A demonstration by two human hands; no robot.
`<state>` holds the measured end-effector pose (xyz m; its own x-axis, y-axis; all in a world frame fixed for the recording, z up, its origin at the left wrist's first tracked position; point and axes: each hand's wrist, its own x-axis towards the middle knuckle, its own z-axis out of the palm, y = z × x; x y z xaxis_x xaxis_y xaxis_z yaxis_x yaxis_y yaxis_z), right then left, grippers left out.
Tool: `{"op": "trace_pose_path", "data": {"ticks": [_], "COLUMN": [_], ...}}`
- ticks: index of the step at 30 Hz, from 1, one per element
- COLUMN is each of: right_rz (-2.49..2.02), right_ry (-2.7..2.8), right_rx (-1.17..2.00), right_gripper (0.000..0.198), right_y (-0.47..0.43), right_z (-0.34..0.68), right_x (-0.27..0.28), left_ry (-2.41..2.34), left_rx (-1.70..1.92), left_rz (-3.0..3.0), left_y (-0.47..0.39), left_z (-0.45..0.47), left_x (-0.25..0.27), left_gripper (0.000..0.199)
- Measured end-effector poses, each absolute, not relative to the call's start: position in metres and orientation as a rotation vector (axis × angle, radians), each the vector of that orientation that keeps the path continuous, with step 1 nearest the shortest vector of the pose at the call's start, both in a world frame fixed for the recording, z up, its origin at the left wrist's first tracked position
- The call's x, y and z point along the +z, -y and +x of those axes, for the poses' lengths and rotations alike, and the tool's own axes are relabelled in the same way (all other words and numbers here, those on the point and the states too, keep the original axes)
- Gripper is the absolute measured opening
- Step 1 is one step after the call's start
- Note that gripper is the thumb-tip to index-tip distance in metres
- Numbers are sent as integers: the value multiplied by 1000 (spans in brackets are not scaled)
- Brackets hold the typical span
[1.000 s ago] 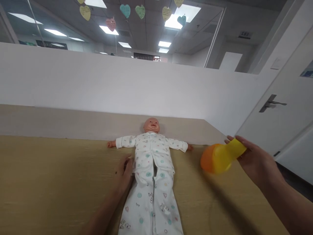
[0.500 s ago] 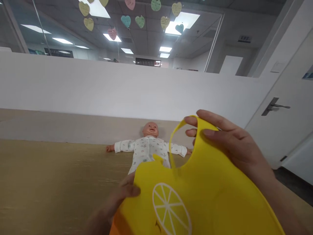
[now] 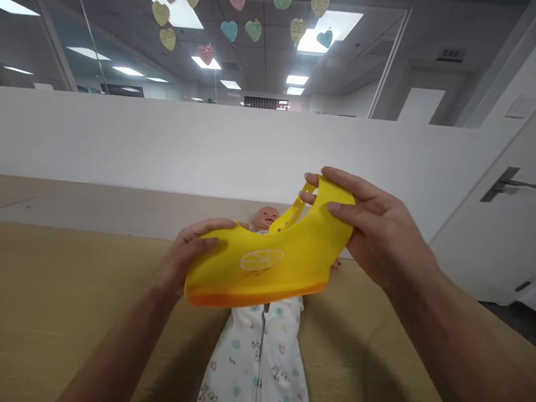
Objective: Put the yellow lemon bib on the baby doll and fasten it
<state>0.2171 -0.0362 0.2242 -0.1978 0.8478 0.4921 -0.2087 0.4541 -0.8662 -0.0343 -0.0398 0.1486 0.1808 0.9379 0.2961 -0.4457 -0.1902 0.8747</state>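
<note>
**Bib now flat, held two-handed over doll**

Since 0.5 s ago: bib point(image 3: 268, 262) has dropped from close to the camera and levelled out above the doll point(image 3: 262, 340) on the desk point(image 3: 62, 290). Left hand point(image 3: 190, 254) moved up, fingers clamped on the left edge. Right hand point(image 3: 377, 229) fingers pinch the neck strap, palm down.

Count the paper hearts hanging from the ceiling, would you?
8 show: two yellow at the left, a pink one, blue, green, yellow, dark blue, and one cut by the top edge. Others up there may be hidden.
</note>
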Motion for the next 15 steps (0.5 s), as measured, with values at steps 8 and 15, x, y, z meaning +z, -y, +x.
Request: {"op": "trace_pose_path", "data": {"ticks": [8, 15], "right_rz": [-576, -700], "right_ry": [1441, 1329], "right_rx": [1079, 1056], "right_gripper": [46, 60], "right_y": [-24, -88], "right_z": [217, 214], "right_x": [208, 165], "left_ry": [-891, -1168], "left_rx": [1402, 1434], "left_rz": [1293, 1486], "left_y": [-18, -79], "left_z": [-23, -11], "left_x": [140, 118], "left_gripper": [27, 35]}}
